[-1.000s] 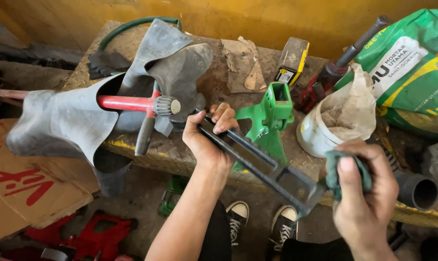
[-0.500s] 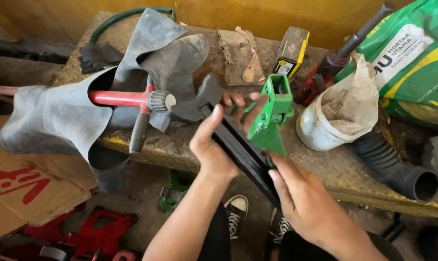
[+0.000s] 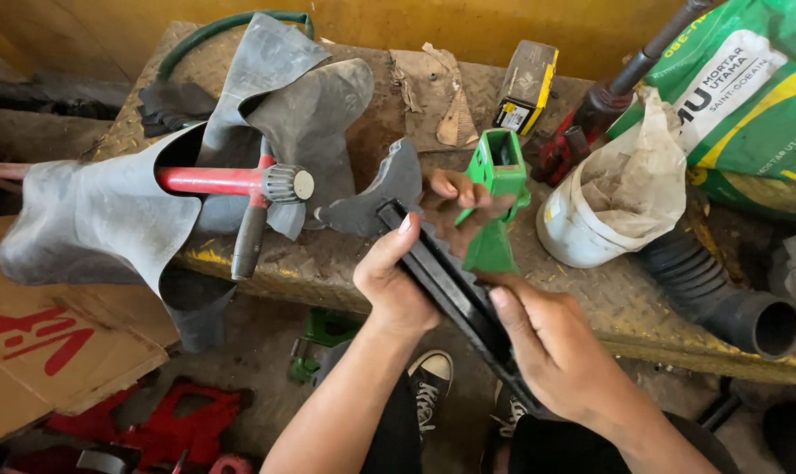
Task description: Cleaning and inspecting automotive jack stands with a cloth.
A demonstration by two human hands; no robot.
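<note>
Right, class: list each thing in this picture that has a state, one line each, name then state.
left hand: gripping the black bar
right hand: gripping the black bar lower down
black bar: held tilted above the bench
green bracket: upright on the bench
white bucket: upright, lined with a bag
black hose: lying, mouth open

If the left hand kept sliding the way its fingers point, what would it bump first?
Probably the green metal bracket on the bench: the left hand points up along the dark bar toward it, though depth is hard to judge.

Person: bare left hand [image 3: 398,285], bare right hand [image 3: 552,347], unsleeved forearms; black lace-up canvas sneakers with white toe caps [image 3: 429,386]; dark trousers.
</note>
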